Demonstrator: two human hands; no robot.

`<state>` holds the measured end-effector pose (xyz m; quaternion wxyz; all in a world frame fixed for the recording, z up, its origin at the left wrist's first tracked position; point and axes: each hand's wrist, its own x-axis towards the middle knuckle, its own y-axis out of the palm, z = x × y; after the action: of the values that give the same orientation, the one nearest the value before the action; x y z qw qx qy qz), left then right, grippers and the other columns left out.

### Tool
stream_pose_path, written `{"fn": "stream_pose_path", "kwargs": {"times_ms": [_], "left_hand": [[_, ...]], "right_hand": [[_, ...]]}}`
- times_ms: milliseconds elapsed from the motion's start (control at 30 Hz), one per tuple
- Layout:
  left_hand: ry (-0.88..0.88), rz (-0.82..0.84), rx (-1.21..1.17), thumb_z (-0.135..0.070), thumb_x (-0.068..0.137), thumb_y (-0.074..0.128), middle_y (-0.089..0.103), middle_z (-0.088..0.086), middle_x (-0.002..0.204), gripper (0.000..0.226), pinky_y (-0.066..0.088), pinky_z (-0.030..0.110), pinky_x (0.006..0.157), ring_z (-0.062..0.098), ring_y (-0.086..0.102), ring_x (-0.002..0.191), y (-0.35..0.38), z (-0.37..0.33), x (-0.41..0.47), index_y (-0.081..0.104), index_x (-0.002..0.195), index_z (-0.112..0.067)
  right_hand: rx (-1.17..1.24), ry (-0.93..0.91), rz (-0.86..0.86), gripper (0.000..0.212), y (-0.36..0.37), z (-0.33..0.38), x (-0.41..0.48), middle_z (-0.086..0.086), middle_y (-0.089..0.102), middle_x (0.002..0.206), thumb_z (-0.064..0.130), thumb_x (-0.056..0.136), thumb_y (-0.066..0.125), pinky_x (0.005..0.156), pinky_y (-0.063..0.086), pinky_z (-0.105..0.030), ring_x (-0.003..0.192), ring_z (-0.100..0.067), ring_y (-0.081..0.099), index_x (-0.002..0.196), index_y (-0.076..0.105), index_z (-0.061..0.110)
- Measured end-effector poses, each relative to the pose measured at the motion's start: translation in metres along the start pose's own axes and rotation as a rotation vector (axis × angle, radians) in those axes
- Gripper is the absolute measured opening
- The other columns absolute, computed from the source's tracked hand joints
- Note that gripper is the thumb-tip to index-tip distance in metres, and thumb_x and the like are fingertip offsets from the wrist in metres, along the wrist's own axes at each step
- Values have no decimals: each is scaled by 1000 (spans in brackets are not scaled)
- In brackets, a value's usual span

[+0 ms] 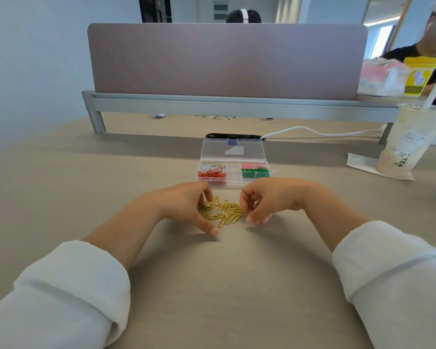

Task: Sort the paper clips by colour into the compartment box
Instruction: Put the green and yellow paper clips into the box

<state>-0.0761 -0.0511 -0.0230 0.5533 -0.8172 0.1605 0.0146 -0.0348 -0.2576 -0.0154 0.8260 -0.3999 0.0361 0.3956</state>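
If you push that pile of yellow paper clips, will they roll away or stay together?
They would probably slide rather than roll, because the yellow paper clips lie flat on the smooth table. They look thin and wiry, so each is likely very light. Several overlap, so some may hook together and lift in a clump.

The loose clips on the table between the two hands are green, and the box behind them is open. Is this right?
Not quite: the head view shows the loose clips between the left hand and the right hand are yellow, not green. The box behind them is open.
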Motion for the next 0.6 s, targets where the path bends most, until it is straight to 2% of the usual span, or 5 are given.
{"fn": "stream_pose_path", "kwargs": {"times_ms": [100,200,333,433,600], "left_hand": [[54,-84,-42,-42,56,85,51,-4,100,66,42,24,68,12,53,83,9,-8,8,42,103,-23],[55,-155,-93,-38,56,85,47,-1,106,74,41,20,65,9,51,80,5,-5,6,42,113,-21],[-10,-58,102,-49,58,81,35,-1,129,101,38,24,90,10,45,94,-2,3,0,28,139,-20],[48,-73,97,-46,62,80,42,2,125,86,40,21,85,12,50,93,2,-6,8,44,134,-14],[143,-51,-35,-29,68,80,57,-7,95,55,45,15,68,7,58,77,4,-16,24,59,117,-14]], "right_hand": [[93,-105,-37,25,8,3,9,-6,61,80,-6,75,69,63,54,-19,67,-12,59,81,55,13],[-17,-99,-194,27,8,3,9,1,57,83,5,74,75,58,49,-15,67,-10,55,84,53,17],[-308,68,-224,78,1,-2,-2,6,50,108,42,65,80,85,42,-20,95,-11,52,131,43,26],[-365,29,-222,94,13,4,2,3,49,117,49,61,80,94,37,-24,100,-11,46,140,38,22],[-332,-49,-350,70,20,3,14,6,53,97,45,64,80,72,40,-20,85,-10,50,125,57,19]]}}
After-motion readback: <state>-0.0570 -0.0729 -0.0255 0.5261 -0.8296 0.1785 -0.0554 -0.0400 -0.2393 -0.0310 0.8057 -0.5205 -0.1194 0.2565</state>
